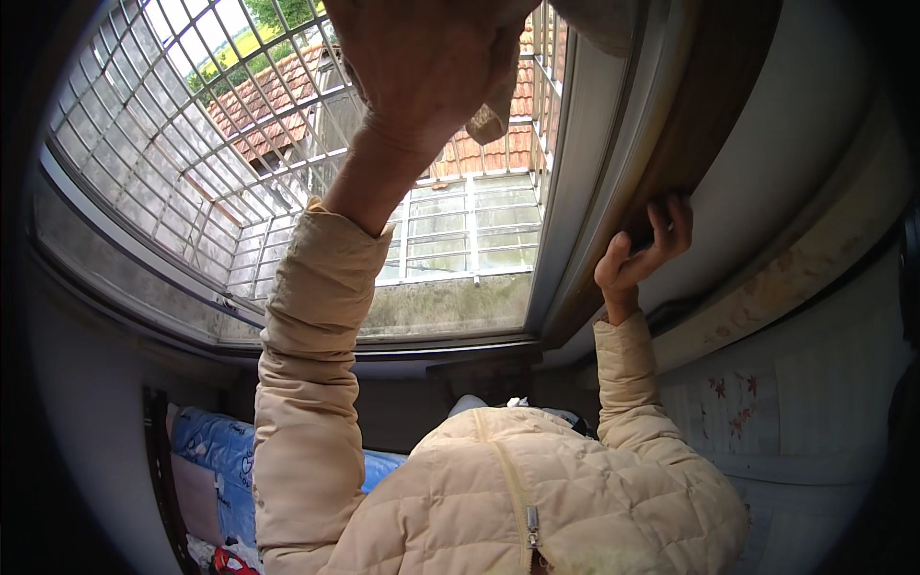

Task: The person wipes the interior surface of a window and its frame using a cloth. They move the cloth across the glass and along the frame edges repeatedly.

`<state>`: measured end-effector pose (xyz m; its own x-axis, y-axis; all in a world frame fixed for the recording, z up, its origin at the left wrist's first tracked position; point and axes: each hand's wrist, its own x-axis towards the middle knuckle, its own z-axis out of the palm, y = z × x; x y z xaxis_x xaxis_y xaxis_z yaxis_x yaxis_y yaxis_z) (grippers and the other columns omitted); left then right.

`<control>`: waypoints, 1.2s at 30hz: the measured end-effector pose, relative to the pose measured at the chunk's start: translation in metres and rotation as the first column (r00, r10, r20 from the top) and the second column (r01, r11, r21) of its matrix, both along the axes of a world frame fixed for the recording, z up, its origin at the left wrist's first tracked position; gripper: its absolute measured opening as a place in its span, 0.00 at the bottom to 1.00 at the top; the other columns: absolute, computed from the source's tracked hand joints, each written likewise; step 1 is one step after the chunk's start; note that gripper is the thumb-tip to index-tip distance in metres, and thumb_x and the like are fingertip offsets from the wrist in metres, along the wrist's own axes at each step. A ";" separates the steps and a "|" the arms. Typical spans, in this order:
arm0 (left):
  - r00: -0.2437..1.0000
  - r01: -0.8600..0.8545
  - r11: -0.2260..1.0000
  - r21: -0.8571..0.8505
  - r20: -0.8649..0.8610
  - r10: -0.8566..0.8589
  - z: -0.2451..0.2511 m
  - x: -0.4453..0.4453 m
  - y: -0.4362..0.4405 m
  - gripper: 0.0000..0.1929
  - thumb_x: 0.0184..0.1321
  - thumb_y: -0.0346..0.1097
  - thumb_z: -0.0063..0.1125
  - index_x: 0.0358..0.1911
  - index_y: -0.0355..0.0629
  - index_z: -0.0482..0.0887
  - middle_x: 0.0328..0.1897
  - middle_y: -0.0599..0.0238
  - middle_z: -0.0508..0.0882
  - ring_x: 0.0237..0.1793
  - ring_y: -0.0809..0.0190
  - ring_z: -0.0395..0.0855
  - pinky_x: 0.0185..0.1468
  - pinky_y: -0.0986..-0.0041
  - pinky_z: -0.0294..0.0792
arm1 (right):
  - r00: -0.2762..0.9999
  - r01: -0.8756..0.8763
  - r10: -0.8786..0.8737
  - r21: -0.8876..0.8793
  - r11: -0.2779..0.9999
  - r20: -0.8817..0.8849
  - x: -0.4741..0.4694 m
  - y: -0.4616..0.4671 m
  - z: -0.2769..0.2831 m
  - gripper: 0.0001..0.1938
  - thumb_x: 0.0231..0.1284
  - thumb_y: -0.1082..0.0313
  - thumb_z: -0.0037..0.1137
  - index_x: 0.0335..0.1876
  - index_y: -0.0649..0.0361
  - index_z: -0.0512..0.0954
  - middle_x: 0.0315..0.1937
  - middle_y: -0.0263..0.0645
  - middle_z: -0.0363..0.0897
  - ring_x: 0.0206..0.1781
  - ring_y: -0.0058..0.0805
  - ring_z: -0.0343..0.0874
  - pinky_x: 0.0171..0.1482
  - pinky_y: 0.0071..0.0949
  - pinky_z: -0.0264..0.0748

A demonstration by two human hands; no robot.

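Observation:
My left hand [431, 65] is raised at the top centre in front of the window. It is bent around a brownish cloth [490, 121], whose end hangs below the fingers; most of the cloth is hidden. My right hand [647, 248] rests at the brown wooden window frame [668, 162] on the right, its fingers curled over the wood, with nothing else seen in it. Between the arms are the light metal window frame [586, 172] and the metal security grille [471, 223] outside. Both arms wear a beige padded jacket [467, 496].
A white wall [798, 136] meets the wooden frame at the right. Below the left end of the window lies a blue printed blanket [233, 460] beside a dark rail [157, 460]. Outside the grille stand tiled roofs [269, 108]. Floral-patterned panels [733, 410] are at the lower right.

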<state>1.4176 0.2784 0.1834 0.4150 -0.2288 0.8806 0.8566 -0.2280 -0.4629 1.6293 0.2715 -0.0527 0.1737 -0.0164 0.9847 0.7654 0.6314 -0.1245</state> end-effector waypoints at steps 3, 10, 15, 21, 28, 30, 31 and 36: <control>0.997 -0.018 0.999 -0.046 -0.082 0.014 -0.073 0.013 0.009 0.13 0.51 0.46 0.58 0.42 0.64 0.84 0.53 0.77 0.79 0.51 0.60 0.75 0.38 0.57 0.63 | 1.000 0.006 -0.006 -0.010 1.000 0.014 0.001 -0.004 0.001 0.24 0.70 0.53 0.46 0.62 0.63 0.69 0.66 0.52 0.61 0.70 0.54 0.59 0.70 0.54 0.58; 0.895 -0.255 0.831 -0.495 -0.445 0.009 -0.214 -0.008 -0.035 0.10 0.53 0.47 0.62 0.40 0.67 0.86 0.54 0.78 0.79 0.52 0.63 0.73 0.42 0.63 0.67 | 1.000 -0.007 0.007 -0.019 1.000 0.013 -0.001 -0.004 0.003 0.22 0.68 0.59 0.50 0.62 0.63 0.69 0.67 0.52 0.61 0.70 0.54 0.58 0.70 0.53 0.58; 0.905 -0.196 0.842 -0.503 -0.424 -0.042 -0.190 -0.025 -0.032 0.10 0.54 0.46 0.59 0.40 0.63 0.86 0.57 0.78 0.80 0.55 0.66 0.74 0.51 0.62 0.65 | 0.998 0.032 -0.032 -0.006 0.999 0.054 0.006 0.001 0.001 0.20 0.68 0.61 0.52 0.61 0.62 0.70 0.67 0.51 0.62 0.70 0.54 0.59 0.70 0.51 0.59; 0.994 -0.073 0.988 -0.139 -0.088 0.062 -0.036 -0.045 -0.007 0.22 0.45 0.41 0.72 0.48 0.53 0.86 0.58 0.65 0.82 0.56 0.51 0.77 0.61 0.56 0.68 | 0.993 0.093 -0.091 -0.022 0.995 0.074 0.012 0.003 -0.004 0.19 0.68 0.61 0.52 0.60 0.60 0.71 0.66 0.51 0.64 0.69 0.53 0.61 0.69 0.51 0.61; 1.000 -0.009 0.970 0.243 -0.023 0.015 0.050 -0.064 0.004 0.20 0.55 0.40 0.67 0.52 0.45 0.83 0.54 0.55 0.80 0.52 0.43 0.75 0.57 0.52 0.66 | 0.993 0.088 -0.087 -0.012 0.996 0.076 0.004 -0.004 -0.001 0.18 0.67 0.62 0.52 0.59 0.59 0.70 0.65 0.51 0.65 0.67 0.52 0.63 0.66 0.51 0.63; 0.994 0.093 0.976 0.198 -0.080 -0.078 0.027 -0.058 0.014 0.25 0.50 0.48 0.71 0.54 0.53 0.84 0.57 0.64 0.80 0.57 0.47 0.76 0.60 0.57 0.67 | 0.993 0.093 -0.092 -0.004 0.996 0.069 0.008 -0.002 -0.004 0.19 0.67 0.62 0.52 0.59 0.59 0.70 0.65 0.51 0.65 0.66 0.52 0.64 0.66 0.51 0.63; 1.000 0.019 0.991 0.130 -0.020 -0.016 0.005 -0.048 0.009 0.24 0.48 0.47 0.69 0.52 0.57 0.84 0.56 0.67 0.80 0.55 0.50 0.75 0.55 0.56 0.67 | 0.993 0.098 -0.097 -0.004 0.995 0.074 0.007 -0.002 -0.003 0.19 0.67 0.62 0.52 0.59 0.59 0.70 0.65 0.51 0.65 0.67 0.52 0.64 0.67 0.51 0.63; 0.963 -0.227 0.939 -0.258 -0.206 0.176 -0.133 -0.031 -0.022 0.09 0.53 0.54 0.63 0.34 0.65 0.85 0.54 0.78 0.81 0.52 0.63 0.77 0.43 0.60 0.64 | 0.991 0.105 -0.104 -0.007 0.994 0.079 0.006 -0.005 0.004 0.18 0.68 0.61 0.52 0.60 0.59 0.70 0.65 0.51 0.65 0.68 0.53 0.63 0.67 0.52 0.63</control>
<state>1.3869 0.2564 0.0508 0.5818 0.1175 0.8048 0.8077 -0.2001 -0.5546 1.6352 0.2663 -0.0491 0.0938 -0.0198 0.9954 0.8348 0.5463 -0.0678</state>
